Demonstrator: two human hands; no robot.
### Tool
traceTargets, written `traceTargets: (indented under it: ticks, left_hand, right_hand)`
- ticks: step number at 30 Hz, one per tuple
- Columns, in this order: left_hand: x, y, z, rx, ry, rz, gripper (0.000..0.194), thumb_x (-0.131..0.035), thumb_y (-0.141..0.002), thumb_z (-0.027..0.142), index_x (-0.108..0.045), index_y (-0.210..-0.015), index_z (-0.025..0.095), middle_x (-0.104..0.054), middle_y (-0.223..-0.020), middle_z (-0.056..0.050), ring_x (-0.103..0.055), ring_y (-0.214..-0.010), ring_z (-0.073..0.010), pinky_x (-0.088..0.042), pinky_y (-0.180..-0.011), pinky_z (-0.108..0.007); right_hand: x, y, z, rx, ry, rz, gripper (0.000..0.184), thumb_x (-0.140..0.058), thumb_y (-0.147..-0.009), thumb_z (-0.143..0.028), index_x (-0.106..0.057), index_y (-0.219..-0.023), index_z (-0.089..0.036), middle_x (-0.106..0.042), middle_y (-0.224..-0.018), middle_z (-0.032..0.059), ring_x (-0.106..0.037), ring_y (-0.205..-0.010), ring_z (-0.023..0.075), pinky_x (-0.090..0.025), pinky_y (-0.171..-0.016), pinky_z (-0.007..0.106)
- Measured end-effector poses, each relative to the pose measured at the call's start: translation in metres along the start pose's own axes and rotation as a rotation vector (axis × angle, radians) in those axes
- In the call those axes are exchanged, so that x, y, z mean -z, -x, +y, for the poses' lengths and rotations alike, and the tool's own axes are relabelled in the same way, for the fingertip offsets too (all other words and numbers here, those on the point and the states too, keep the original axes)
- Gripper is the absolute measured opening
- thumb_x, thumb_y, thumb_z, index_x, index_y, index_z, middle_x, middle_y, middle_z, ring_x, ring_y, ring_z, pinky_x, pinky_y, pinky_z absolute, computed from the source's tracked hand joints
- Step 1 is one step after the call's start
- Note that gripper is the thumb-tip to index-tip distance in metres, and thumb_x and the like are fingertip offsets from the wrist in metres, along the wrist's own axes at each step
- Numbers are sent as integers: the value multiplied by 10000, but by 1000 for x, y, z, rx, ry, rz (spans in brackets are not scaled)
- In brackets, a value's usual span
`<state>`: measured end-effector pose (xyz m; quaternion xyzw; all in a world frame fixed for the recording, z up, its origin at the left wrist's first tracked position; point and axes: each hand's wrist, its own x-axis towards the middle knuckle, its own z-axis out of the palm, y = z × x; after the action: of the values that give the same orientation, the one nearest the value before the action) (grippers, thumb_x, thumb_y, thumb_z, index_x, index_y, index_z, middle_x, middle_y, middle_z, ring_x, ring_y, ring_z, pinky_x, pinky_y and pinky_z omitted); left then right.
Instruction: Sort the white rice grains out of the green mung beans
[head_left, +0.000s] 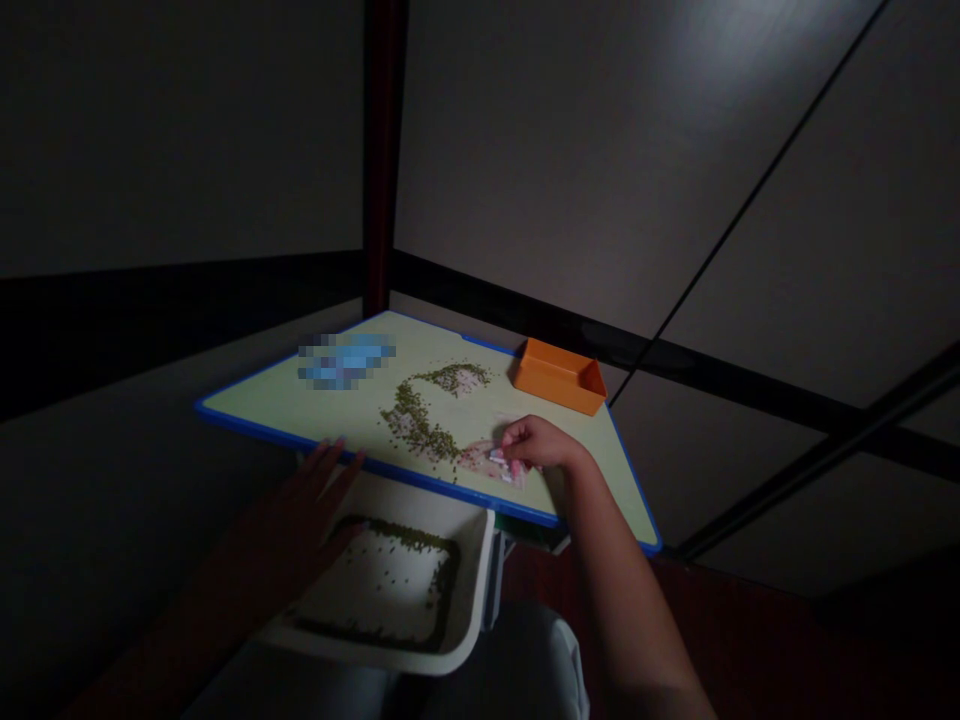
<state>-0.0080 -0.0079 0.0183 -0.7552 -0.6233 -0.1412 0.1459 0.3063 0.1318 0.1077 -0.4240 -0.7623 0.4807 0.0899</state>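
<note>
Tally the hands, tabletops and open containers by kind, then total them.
Hands: 2, left hand and right hand
Tabletops: 1, pale top with blue edging
Open containers: 2, orange box and white tub
Total: 5

Dim ambient illumination; dark surroundings, soft glare on the upper-right panel [735, 60], pixelation near the table's [337, 425] left edge.

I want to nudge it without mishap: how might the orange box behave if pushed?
The orange box looks light for its size: thin walls, no visible contents. Being low and broad, it would probably slide on the smooth-looking tabletop rather than tip.
</note>
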Motion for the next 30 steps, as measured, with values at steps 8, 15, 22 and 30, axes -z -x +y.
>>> traceTargets:
  ticks: [8, 15, 22, 30]
  left_hand:
    - [-1, 2, -1, 12, 23, 25, 674, -393, -794, 545, -343, -1369, 197, -271, -1501, -132, -249, -1386, -279, -353, -1062, -443]
    - [-7, 1, -4, -4, 21, 25, 715, -386, -781, 587, -339, -1371, 186, -280, -1496, -151, -254, -1384, -293, -372, -1044, -451]
    - [-10, 2, -7, -39, -11, 80, 668, -390, -799, 541, -332, -1374, 205, -300, -1493, -129, -273, -1378, -281, -380, -1041, -444]
    - [-12, 2, -8, -61, -40, 93, 706, -373, -797, 581, -306, -1385, 197, -289, -1496, -148, -264, -1382, -282, -380, -1037, -431]
  right_hand:
    - [-5, -5, 1, 65, -32, -8, 222, -630, -676, -346, -537, -625, -151, -573, -458, -44, -435, -369, 51, -298, -382, 168]
    - [-6, -6, 3, 115, -38, -41, 290, -672, -652, -411, -556, -640, -146, -567, -486, -34, -430, -407, 61, -289, -416, 183]
    - [-7, -6, 2, 137, 10, -78, 278, -670, -674, -388, -553, -618, -142, -533, -484, -45, -415, -434, 61, -275, -444, 189]
    - [-8, -5, -1, 138, 11, -113, 315, -683, -678, -431, -572, -632, -140, -566, -510, -34, -450, -441, 64, -299, -444, 189]
